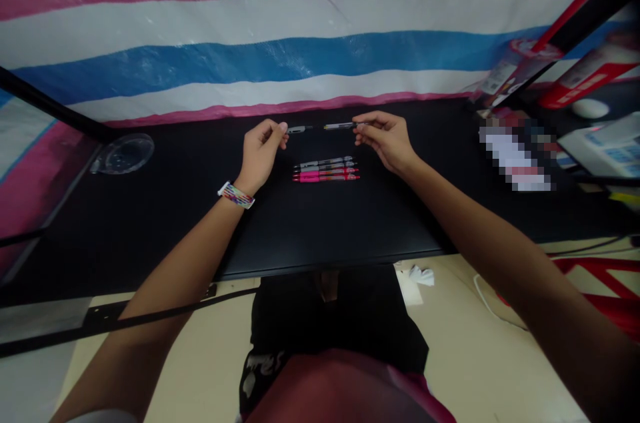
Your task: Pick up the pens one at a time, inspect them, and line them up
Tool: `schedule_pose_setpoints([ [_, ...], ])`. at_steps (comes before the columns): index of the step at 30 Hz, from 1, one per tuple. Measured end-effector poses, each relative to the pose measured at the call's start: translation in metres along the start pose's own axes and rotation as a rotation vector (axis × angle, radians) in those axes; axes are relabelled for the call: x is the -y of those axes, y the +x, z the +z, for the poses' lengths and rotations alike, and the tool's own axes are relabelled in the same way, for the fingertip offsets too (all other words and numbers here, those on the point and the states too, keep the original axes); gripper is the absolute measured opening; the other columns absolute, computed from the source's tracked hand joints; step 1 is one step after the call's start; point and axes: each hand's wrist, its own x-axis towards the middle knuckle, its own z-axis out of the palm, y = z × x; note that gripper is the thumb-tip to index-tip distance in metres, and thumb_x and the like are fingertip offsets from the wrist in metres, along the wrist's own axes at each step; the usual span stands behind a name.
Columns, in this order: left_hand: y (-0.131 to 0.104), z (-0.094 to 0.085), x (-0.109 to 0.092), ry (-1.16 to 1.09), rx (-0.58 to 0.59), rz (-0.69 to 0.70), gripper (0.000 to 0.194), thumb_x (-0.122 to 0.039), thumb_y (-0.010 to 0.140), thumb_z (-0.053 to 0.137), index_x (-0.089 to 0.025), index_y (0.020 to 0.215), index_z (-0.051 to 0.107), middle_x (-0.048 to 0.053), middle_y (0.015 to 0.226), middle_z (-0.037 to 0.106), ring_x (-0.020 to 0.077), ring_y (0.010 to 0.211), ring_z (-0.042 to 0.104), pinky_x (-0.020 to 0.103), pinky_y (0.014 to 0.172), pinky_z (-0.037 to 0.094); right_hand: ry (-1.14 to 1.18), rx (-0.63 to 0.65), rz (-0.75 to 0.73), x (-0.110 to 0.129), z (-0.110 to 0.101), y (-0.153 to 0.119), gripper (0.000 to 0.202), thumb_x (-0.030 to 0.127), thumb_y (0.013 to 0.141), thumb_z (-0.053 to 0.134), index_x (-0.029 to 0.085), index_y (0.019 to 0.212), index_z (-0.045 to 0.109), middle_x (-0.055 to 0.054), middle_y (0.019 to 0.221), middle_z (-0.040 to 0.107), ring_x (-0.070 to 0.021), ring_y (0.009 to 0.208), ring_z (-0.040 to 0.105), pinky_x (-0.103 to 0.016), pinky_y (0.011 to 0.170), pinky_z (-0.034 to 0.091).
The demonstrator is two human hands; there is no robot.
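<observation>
- Left grip (262,148) is pinching a grey-black part (297,129), its free end pointing right.
- Right grip (389,141) is pinching a slim part (339,125), pointing left, just apart from it.
- Nearer the body, grey and pink pens (313,177) are lying side by side.
- Smooth black desk (345,229) is bearing them; shiny striped sheet (320,53) is hanging behind.

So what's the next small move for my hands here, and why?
I'd probably ease the right hand leftward to bring its pen piece up to the grey piece in the left hand. The two pieces lie nearly in line, ends facing across a small gap, and the row of pens sits nearer you, out of the way.
</observation>
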Motion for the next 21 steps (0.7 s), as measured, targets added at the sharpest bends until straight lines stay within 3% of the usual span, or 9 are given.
schedule_pose_setpoints([
  [5,0.001,-0.001,0.0,0.013,-0.009,-0.022,0.053,-0.061,0.107,0.069,-0.023,0.07,0.062,0.001,0.069,0.067,0.0157,0.072,0.067,0.033,0.078,0.058,-0.023,-0.051,-0.033,-0.001,-0.003,0.002,0.027,0.04,0.075,0.095,0.026,0.094,0.083,-0.001,0.083,0.075,-0.0153,0.069,0.069,-0.034,0.071,0.065],
  [11,-0.004,0.001,-0.004,-0.022,0.159,-0.019,0.04,-0.058,0.098,0.082,-0.023,0.081,0.071,0.002,0.074,0.073,0.0169,0.073,0.07,0.033,0.074,0.057,-0.029,0.078,0.008,-0.005,0.005,-0.005,0.027,0.037,0.075,0.096,0.023,0.094,0.084,-0.003,0.084,0.077,-0.0165,0.07,0.07,-0.037,0.073,0.066],
  [14,-0.005,0.002,-0.005,-0.025,0.152,-0.004,0.036,-0.056,0.093,0.086,-0.024,0.088,0.073,0.003,0.081,0.077,0.0172,0.074,0.07,0.033,0.073,0.056,-0.021,0.09,0.019,-0.005,0.01,-0.008,0.026,0.034,0.072,0.097,0.022,0.093,0.086,-0.004,0.084,0.08,-0.0172,0.069,0.071,-0.039,0.074,0.068],
  [16,-0.005,0.002,-0.004,-0.009,0.14,-0.009,0.04,-0.06,0.098,0.081,-0.024,0.082,0.072,0.002,0.074,0.072,0.0159,0.068,0.066,0.033,0.069,0.054,-0.026,0.083,0.019,-0.004,0.011,-0.009,0.026,0.035,0.072,0.097,0.023,0.093,0.087,-0.003,0.083,0.08,-0.0176,0.068,0.071,-0.041,0.074,0.069],
  [19,-0.005,0.002,-0.001,0.038,0.149,-0.038,0.061,-0.066,0.11,0.062,-0.024,0.066,0.065,-0.001,0.056,0.055,0.0138,0.053,0.051,0.033,0.061,0.047,-0.034,0.095,-0.001,-0.003,0.012,-0.01,0.026,0.037,0.074,0.098,0.023,0.093,0.087,-0.004,0.085,0.082,-0.0183,0.07,0.073,-0.042,0.077,0.07],
  [21,-0.006,0.003,0.0,0.045,0.16,-0.025,0.059,-0.066,0.109,0.064,-0.024,0.068,0.066,-0.001,0.059,0.057,0.0143,0.056,0.054,0.033,0.062,0.049,-0.027,0.101,-0.009,-0.002,0.012,-0.011,0.027,0.037,0.074,0.099,0.023,0.094,0.088,-0.004,0.086,0.082,-0.0181,0.071,0.074,-0.041,0.077,0.07],
])
